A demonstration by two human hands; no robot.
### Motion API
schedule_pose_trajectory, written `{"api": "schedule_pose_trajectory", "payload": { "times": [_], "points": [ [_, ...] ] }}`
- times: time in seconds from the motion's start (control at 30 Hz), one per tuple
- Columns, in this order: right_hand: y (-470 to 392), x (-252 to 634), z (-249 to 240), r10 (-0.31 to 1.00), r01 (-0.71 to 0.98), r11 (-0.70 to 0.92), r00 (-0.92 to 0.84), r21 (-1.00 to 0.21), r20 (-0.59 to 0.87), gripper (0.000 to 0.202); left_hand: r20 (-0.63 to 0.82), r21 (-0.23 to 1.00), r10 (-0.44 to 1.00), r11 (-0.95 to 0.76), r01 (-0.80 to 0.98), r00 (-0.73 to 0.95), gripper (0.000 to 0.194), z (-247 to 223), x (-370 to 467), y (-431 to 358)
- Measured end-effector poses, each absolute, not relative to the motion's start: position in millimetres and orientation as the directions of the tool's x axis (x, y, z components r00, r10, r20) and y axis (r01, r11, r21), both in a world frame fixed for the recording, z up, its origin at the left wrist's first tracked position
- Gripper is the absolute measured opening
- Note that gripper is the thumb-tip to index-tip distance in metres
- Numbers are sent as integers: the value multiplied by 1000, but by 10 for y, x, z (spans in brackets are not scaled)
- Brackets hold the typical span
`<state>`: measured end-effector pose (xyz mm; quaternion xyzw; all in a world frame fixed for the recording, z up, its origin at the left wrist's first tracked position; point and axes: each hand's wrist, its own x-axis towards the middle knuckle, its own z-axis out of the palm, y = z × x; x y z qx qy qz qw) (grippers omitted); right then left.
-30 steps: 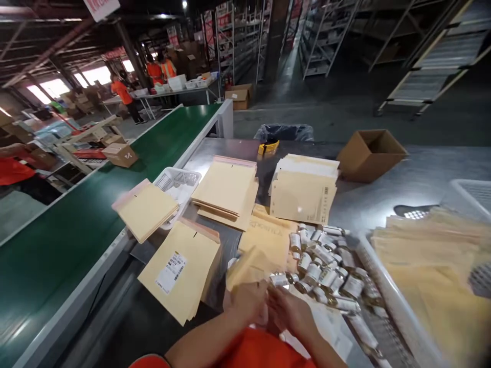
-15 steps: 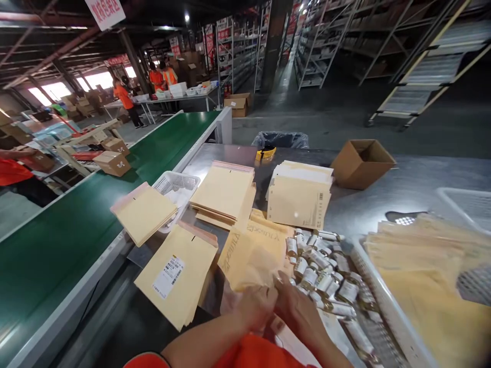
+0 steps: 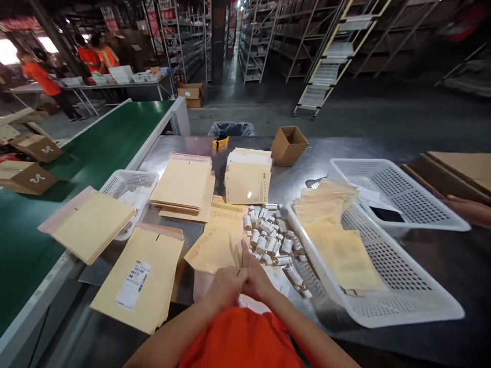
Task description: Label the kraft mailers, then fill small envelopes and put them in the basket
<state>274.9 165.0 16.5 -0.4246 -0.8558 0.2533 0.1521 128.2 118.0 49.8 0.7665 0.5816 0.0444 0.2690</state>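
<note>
My left hand (image 3: 226, 287) and my right hand (image 3: 253, 273) meet close in front of my body. Between them stands a thin, pale yellow paper piece (image 3: 235, 250), seen edge-on and blurred; both hands are closed around its lower end, and the fingers partly hide it. Behind it, a printed yellow paper sheet (image 3: 215, 245) lies on the table. Just right of my right hand is a heap of small glass bottles (image 3: 264, 240) with white labels and caps. A stack of padded envelopes (image 3: 149, 276), the top one bearing a shipping label, lies left of my hands.
More envelope stacks (image 3: 180, 184) lie behind, one resting over a small white basket (image 3: 130, 179). Large white baskets (image 3: 406, 312) stand right, with yellow paper bags (image 3: 345, 250) and a phone (image 3: 387, 214). An open carton (image 3: 284, 148) stands behind. A green conveyor (image 3: 88, 153) runs left; another person's hand (image 3: 470, 210) touches cardboard.
The view has swung right, bringing the white baskets and another person's hand at the right edge into sight. My hands remain together, with the thin paper now standing up between them.
</note>
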Motion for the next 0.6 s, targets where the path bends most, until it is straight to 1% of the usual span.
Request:
{"api": "schedule_pose_trajectory", "payload": {
  "times": [0.1, 0.17, 0.2, 0.27, 0.3, 0.33, 0.37, 0.4, 0.47, 0.5, 0.53, 0.6],
  "points": [
    [1621, 2794, 243, 746, 657, 584, -666, -476, -6, 106, -286, 568, 889, -144, 810, 359, 22, 543, 1254, 1154],
    [1601, 2850, 260, 709, 662, 652, -705, -369, -10, 98, -264, 576, 918, -95, 812, 296, 20, 638, 1162, 1193],
    [1595, 2882, 253, 692, 654, 689, -722, -311, 16, 95, -214, 558, 944, -91, 825, 250, 23, 705, 1105, 1236],
    [1597, 2944, 208, 638, 607, 763, -762, -221, 110, 90, -74, 492, 972, -160, 856, 224, 41, 861, 993, 1370],
    [1603, 2969, 175, 598, 569, 800, -784, -190, 168, 89, -32, 452, 963, -223, 864, 266, 53, 935, 947, 1454],
    [1610, 2986, 139, 555, 530, 832, -801, -163, 225, 88, -42, 420, 942, -287, 861, 334, 63, 996, 909, 1545],
    [1613, 2995, 106, 512, 494, 859, -814, -137, 275, 89, -109, 410, 912, -321, 854, 395, 68, 1040, 882, 1637],
    [1609, 2996, 79, 474, 462, 879, -823, -118, 313, 94, -200, 415, 879, -324, 850, 433, 65, 1062, 865, 1724],
    [1578, 2986, 52, 427, 421, 902, -828, -99, 364, 109, -341, 445, 832, -267, 855, 437, 46, 1045, 863, 1858],
    [1560, 2984, 52, 421, 414, 904, -825, -102, 376, 116, -362, 464, 829, -236, 854, 426, 36, 1012, 877, 1896],
    [1550, 2991, 58, 423, 413, 904, -822, -111, 381, 122, -352, 487, 840, -212, 847, 412, 29, 968, 898, 1911],
    [1587, 3057, 82, 429, 411, 902, -823, -131, 372, 127, -277, 559, 878, -182, 809, 389, 20, 868, 949, 1874]
  ]
}}
